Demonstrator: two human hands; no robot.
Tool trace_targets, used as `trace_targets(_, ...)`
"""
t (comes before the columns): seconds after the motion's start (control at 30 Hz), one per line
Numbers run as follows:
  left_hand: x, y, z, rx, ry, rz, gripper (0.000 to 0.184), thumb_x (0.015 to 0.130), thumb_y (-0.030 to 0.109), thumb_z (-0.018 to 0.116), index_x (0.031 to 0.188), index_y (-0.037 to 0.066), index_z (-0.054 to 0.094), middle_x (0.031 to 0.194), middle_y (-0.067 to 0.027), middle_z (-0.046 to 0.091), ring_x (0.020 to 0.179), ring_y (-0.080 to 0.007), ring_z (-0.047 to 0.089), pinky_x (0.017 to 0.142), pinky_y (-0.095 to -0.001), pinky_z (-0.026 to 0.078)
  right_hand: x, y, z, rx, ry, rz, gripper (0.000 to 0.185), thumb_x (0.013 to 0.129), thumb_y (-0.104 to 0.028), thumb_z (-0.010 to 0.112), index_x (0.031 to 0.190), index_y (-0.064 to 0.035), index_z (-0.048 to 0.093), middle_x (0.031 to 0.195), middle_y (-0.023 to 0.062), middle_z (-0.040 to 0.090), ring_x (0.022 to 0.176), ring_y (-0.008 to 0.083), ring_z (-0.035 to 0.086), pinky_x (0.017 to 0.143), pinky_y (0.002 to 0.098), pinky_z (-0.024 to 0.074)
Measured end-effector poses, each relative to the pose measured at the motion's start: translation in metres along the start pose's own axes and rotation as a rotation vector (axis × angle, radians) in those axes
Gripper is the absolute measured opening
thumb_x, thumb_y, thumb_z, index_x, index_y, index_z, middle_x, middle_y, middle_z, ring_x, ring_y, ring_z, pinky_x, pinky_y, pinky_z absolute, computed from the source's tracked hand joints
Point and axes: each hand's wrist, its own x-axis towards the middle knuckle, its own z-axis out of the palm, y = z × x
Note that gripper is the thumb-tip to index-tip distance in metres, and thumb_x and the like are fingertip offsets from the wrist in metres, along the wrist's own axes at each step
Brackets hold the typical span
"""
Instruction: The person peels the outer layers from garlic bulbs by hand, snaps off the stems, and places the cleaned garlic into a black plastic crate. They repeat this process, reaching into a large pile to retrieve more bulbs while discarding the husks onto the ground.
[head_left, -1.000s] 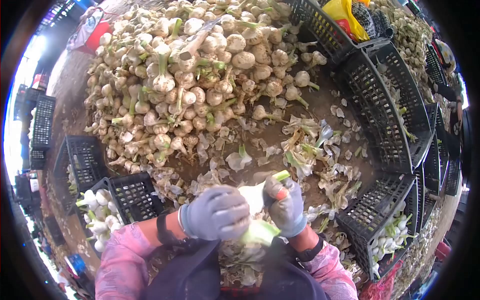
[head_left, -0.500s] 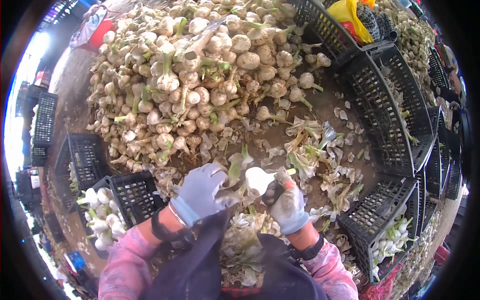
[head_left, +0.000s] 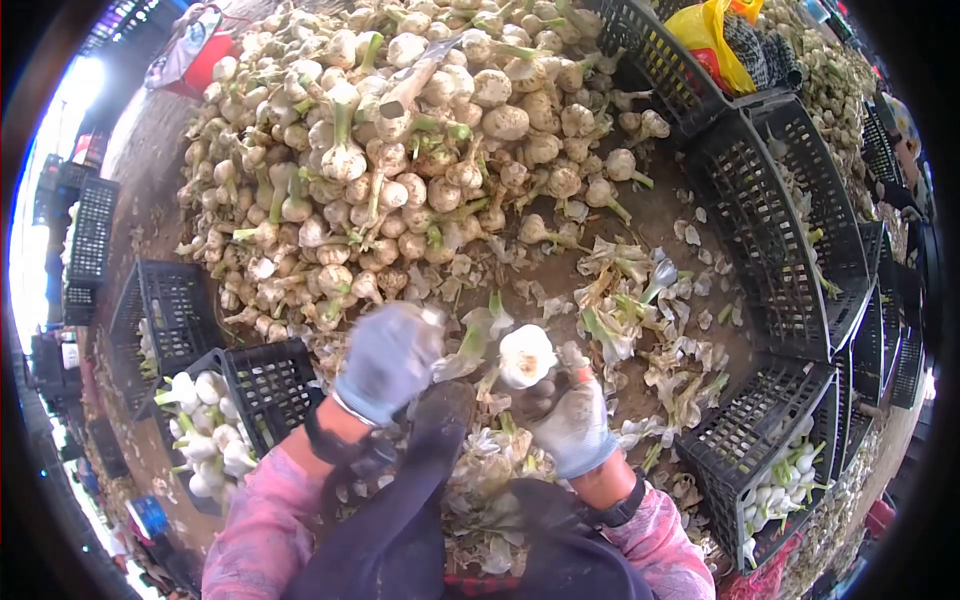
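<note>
A peeled white garlic bulb point(head_left: 527, 356) is held in the fingers of my right hand point(head_left: 577, 420), with its root end turned up toward me. The glove on that hand is grey-white and dirty at the fingertips. My left hand point(head_left: 390, 358), also gloved, is smeared by motion to the left of the bulb and apart from it, so its fingers cannot be made out. Beyond both hands rises a big heap of unpeeled garlic bulbs point(head_left: 400, 190) with cut stems. Loose garlic skins point(head_left: 490, 500) lie between my legs, below the bulb.
At left, a black crate point(head_left: 268, 392) stands by clean white garlic point(head_left: 208, 430). Another black crate point(head_left: 755, 420) with garlic is at right. Taller black crates point(head_left: 770, 220) line the right side, near a yellow bag point(head_left: 712, 45). A red bucket point(head_left: 205, 60) stands far left.
The bulb in my right hand has turned, from stem pointing right to root end facing me. My left hand has moved up and slightly left, away from the lap.
</note>
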Motion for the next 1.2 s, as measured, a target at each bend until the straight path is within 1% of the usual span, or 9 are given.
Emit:
trace_targets(0.1, 0.007, -0.015, -0.015, -0.045, 0.138, -0.205, 0.011, 0.086, 0.0, 0.057, 0.096, 0.002, 0.06, 0.099, -0.0104, 0.059, 0.082, -0.0222, 0.064, 0.074, -0.0329, 0.057, 0.001, -0.001, 0.008, 0.035, -0.003, -0.008, 0.03, 0.094, -0.04, 0.064, 0.088, -0.0116, 0.055, 0.072, -0.001, 0.051, 0.061, 0.0118, 0.051, 0.052, 0.0244, 0.0393)
trace_targets(0.17, -0.005, -0.001, 0.011, -0.897, 0.148, -0.399, 0.026, 0.095, 0.012, 0.059, 0.118, 0.001, 0.053, 0.119, -0.0073, 0.052, 0.09, -0.0182, 0.06, 0.082, -0.031, 0.056, 0.008, 0.007, 0.009, 0.038, 0.026, 0.017, 0.031, 0.093, -0.041, 0.065, 0.088, -0.0119, 0.055, 0.071, -0.0011, 0.05, 0.061, 0.0117, 0.051, 0.052, 0.0241, 0.0388)
trace_targets(0.37, -0.009, 0.023, -0.029, -1.645, -0.085, -0.972, 0.042, 0.082, 0.006, 0.068, 0.121, -0.001, 0.056, 0.102, -0.0108, 0.066, 0.092, -0.0211, 0.066, 0.078, -0.0311, 0.056, 0.02, 0.003, 0.036, -1.279, -0.517, -0.34, 0.041, 0.085, -0.026, 0.077, 0.119, -0.0071, 0.065, 0.119, 0.013, 0.064, 0.103, 0.0244, 0.064, 0.088, 0.0323, 0.0514)
trace_targets(0.5, -0.064, -0.022, -0.107, -0.723, 0.413, -0.808, 0.03, 0.086, 0.02, 0.068, 0.109, 0.002, 0.06, 0.101, -0.0077, 0.063, 0.085, -0.0171, 0.064, 0.072, -0.0307, 0.055, 0.089, -0.057, 0.023, -2.304, -0.15, -1.163, 0.034, 0.081, -0.022, 0.074, 0.115, -0.0215, 0.07, 0.127, 0.0174, 0.06, 0.121, 0.0369, 0.054, 0.103, 0.0426, 0.043)
trace_targets(0.7, -0.203, -0.091, -0.236, 0.882, 0.16, -0.63, 0.02, 0.086, 0.007, 0.061, 0.104, -0.001, 0.061, 0.109, -0.014, 0.062, 0.103, -0.0265, 0.06, 0.094, -0.0359, 0.047, 0.155, -0.102, 0.042, -2.822, 0.241, -0.939, 0.04, 0.077, -0.028, 0.07, 0.116, -0.0218, 0.069, 0.135, 0.014, 0.056, 0.137, 0.0348, 0.039, 0.116, 0.049, 0.0218)
trace_targets(0.8, -0.148, -0.046, -0.212, 0.504, 0.395, -0.67, 0.014, 0.089, 0.007, 0.058, 0.099, -0.001, 0.062, 0.109, -0.0136, 0.063, 0.102, -0.0254, 0.061, 0.092, -0.0359, 0.048, 0.166, -0.105, 0.037, -2.839, 0.235, -0.971, 0.04, 0.077, -0.025, 0.07, 0.116, -0.0181, 0.069, 0.134, 0.0081, 0.058, 0.134, 0.0332, 0.043, 0.115, 0.0501, 0.0234)
trace_targets(0.93, -0.075, 0.005, -0.143, -0.52, 0.086, -0.713, 0.021, 0.094, 0.014, 0.054, 0.083, 0.002, 0.067, 0.101, -0.0118, 0.068, 0.095, -0.0232, 0.064, 0.084, -0.033, 0.052, 0.117, -0.078, 0.026, -2.721, -0.174, -1.012, 0.03, 0.08, -0.018, 0.068, 0.11, -0.0192, 0.07, 0.132, 0.0058, 0.058, 0.127, 0.0299, 0.048, 0.115, 0.052, 0.0233)
trace_targets(1.1, -0.018, 0.023, -0.028, -0.922, -0.136, -0.542, 0.073, 0.084, 0.027, 0.076, 0.143, 0.003, 0.04, 0.139, -0.0115, 0.048, 0.114, -0.0224, 0.057, 0.092, -0.0339, 0.054, 0.039, -0.021, 0.044, -2.512, -0.79, -1.267, 0.032, 0.072, -0.015, 0.071, 0.104, -0.0205, 0.069, 0.132, 0.0007, 0.057, 0.127, 0.0228, 0.047, 0.113, 0.0535, 0.0265)
trace_targets(1.2, -0.017, 0.017, -0.001, -1.119, -0.317, -0.692, 0.071, 0.081, 0.023, 0.082, 0.137, -0.001, 0.046, 0.128, -0.0081, 0.056, 0.117, -0.0145, 0.053, 0.098, -0.0273, 0.045, 0.023, -0.009, 0.056, -2.355, -0.814, -1.342, 0.031, 0.071, -0.016, 0.071, 0.101, -0.0181, 0.07, 0.128, -0.0007, 0.057, 0.127, 0.0234, 0.046, 0.111, 0.0527, 0.0297)
